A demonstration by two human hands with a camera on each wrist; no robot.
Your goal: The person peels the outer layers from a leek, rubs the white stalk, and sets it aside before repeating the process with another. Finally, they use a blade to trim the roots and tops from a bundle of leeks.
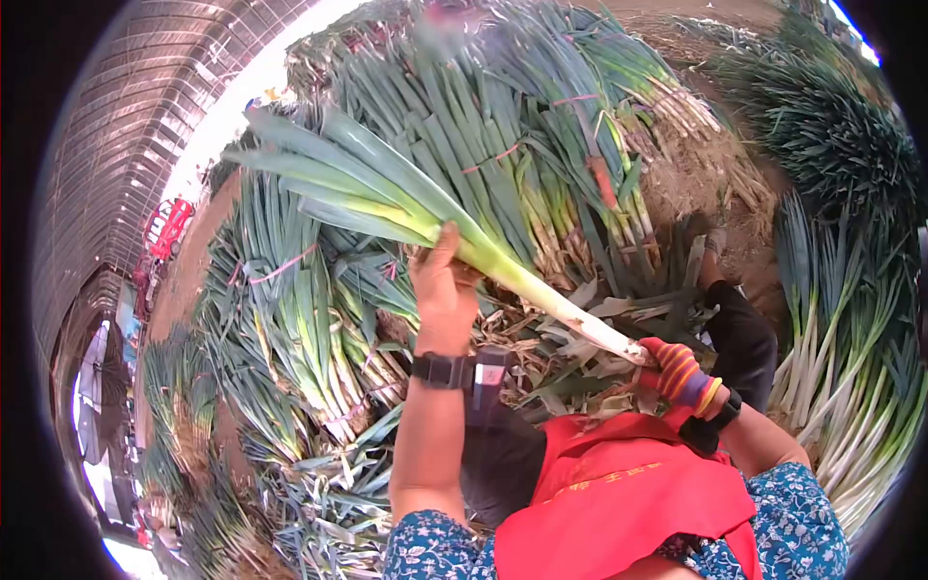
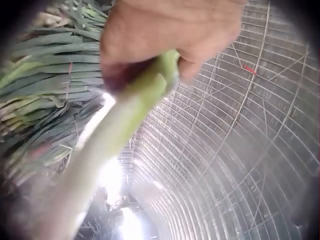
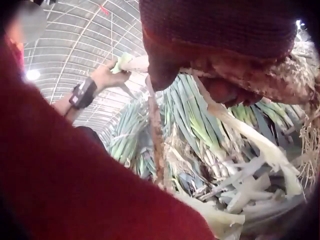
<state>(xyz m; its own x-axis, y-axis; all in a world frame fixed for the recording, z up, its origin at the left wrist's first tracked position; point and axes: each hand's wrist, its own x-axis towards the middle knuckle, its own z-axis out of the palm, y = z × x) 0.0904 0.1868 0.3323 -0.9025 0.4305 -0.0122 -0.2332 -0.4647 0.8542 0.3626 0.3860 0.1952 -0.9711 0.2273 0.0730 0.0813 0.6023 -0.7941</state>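
Observation:
A large leek [image 1: 512, 275] slants across the head view, green leaves to the upper left and white shank to the lower right. My bare left hand [image 1: 447, 295] grips it where the leaves meet the shank, thumb over the top. In the left wrist view, the left hand [image 2: 170, 35] curls round the green stem. My right hand [image 1: 681, 372], in a striped glove, holds the root end near the red apron [image 1: 619, 483]. Pale, withered leaf strips [image 3: 250, 132] hang beneath the gloved right hand [image 3: 215, 55], and dirty roots [image 3: 310, 140] show beside it.
Tied leek bundles [image 1: 309, 319] lie to the left and ahead. A tool with an orange handle [image 1: 601, 182] rests on the bundles. Stripped leaves [image 1: 580, 372] litter the ground below the leek. More leeks [image 1: 831, 358] lie at the right, under an arched roof [image 2: 240, 140].

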